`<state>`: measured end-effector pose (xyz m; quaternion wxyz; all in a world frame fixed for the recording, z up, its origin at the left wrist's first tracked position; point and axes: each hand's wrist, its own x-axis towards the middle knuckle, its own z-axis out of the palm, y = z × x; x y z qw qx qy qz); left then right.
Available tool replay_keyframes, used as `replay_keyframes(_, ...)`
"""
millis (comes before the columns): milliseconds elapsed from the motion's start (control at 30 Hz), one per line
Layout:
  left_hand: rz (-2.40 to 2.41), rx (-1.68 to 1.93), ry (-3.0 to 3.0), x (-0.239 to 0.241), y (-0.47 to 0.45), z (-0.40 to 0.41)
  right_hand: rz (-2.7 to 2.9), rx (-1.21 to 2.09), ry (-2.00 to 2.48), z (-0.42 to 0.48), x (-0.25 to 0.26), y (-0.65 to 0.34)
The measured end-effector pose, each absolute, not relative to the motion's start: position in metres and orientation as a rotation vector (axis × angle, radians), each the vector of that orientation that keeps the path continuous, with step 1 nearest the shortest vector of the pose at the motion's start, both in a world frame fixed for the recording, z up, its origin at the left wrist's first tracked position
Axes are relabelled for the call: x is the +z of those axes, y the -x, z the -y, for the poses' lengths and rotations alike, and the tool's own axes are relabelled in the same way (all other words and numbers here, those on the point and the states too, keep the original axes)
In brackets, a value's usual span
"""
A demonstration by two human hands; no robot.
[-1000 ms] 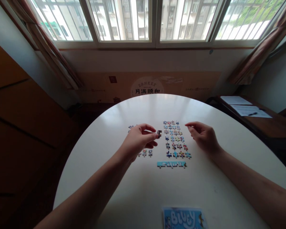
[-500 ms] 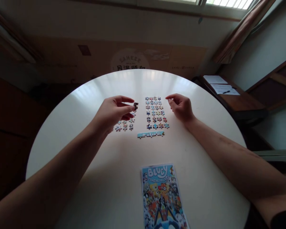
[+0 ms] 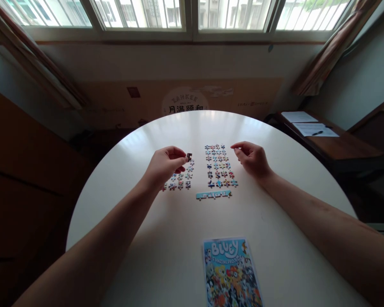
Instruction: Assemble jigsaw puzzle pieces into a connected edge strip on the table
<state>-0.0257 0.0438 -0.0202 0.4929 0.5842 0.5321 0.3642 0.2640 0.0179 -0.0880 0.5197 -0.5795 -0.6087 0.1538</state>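
Between the thumb and fingertips of my left hand (image 3: 168, 166) is a dark jigsaw puzzle piece (image 3: 189, 157), raised over the left group of loose puzzle pieces (image 3: 180, 184), which the hand partly covers. My right hand (image 3: 251, 158) is at the far right corner of the other group of puzzle pieces (image 3: 218, 165), laid out in rows. Its fingers are curled in; whatever they may hold is hidden. A joined strip of light-blue pieces (image 3: 213, 195) lies just in front of the right group.
Nearer me on the round white table (image 3: 166, 238) lies a colourful Bluey picture sheet (image 3: 232, 273). To the right, a wooden side table (image 3: 348, 145) bears papers (image 3: 313, 129) and a pen. A wall with windows stands beyond the table.
The camera view has tilted up, so more of the windows shows and the table sits lower. Both hands keep nearly the same place over the pieces; the left still holds the dark piece.
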Motion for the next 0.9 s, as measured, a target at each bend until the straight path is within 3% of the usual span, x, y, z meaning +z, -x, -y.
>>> replay_keyframes(467,-1.366,1.020,-1.682,-0.036,0.050,-0.064,1.482,0.366,1.376,-0.017,-0.093,-0.263)
replay_keyframes(900,-1.488,0.829,-2.144,-0.047,0.048,-0.064,1.491,0.367,1.384,-0.017,-0.094,-0.262)
